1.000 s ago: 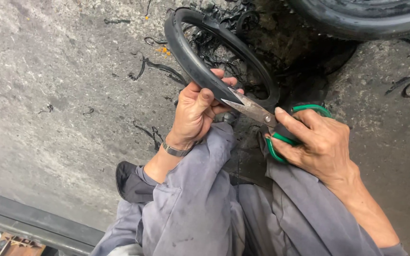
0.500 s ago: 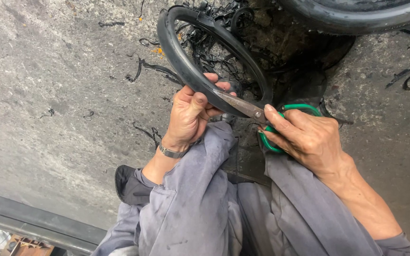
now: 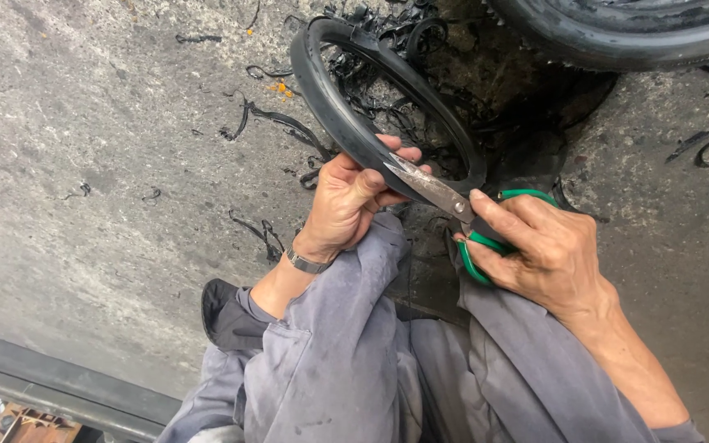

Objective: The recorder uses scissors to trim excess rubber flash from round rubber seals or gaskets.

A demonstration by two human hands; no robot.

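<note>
My left hand (image 3: 353, 201) grips the near side of a black rubber ring (image 3: 330, 98), a hoop that stands tilted over the concrete floor. My right hand (image 3: 545, 250) holds green-handled scissors (image 3: 441, 193), fingers through the handles. The metal blades point left and lie against the ring right beside my left thumb. A metal watch band (image 3: 305, 262) sits on my left wrist. My knees in grey trousers (image 3: 346, 361) are below both hands.
Thin black rubber trimmings (image 3: 276, 123) lie scattered on the concrete floor (image 3: 84, 164), with a heap of them behind the ring. A large black tyre (image 3: 625, 33) fills the top right. A dark metal rail (image 3: 51, 381) runs along the lower left.
The ring has turned slightly in my left hand and the scissors have shifted along its edge. Both hands sit a little lower in view.
</note>
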